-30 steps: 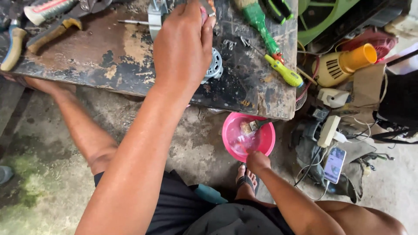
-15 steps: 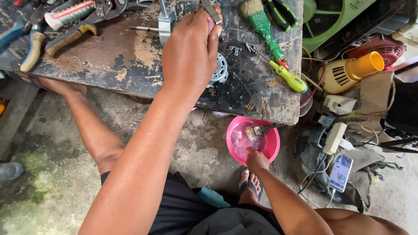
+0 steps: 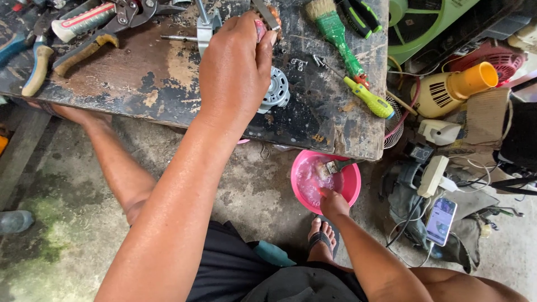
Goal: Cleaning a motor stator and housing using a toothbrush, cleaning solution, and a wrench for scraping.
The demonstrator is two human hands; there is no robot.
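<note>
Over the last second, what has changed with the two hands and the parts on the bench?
Little has changed. The left hand keeps its grip on the round grey metal motor part on the dark scuffed workbench. The right hand stays down at the pink plastic bowl on the floor, where a small brush rests. Nothing was picked up or let go; only the camera's view drifted slightly.

Pink bowl (image 3: 351,180), green brush (image 3: 334,31), yellow-green screwdriver (image 3: 368,97), black bench (image 3: 140,72).

Glossy pink plastic bowl (image 3: 352,182), dull ribbed metal motor housing (image 3: 278,92), and a scuffed, paint-worn wooden table (image 3: 156,72).
</note>
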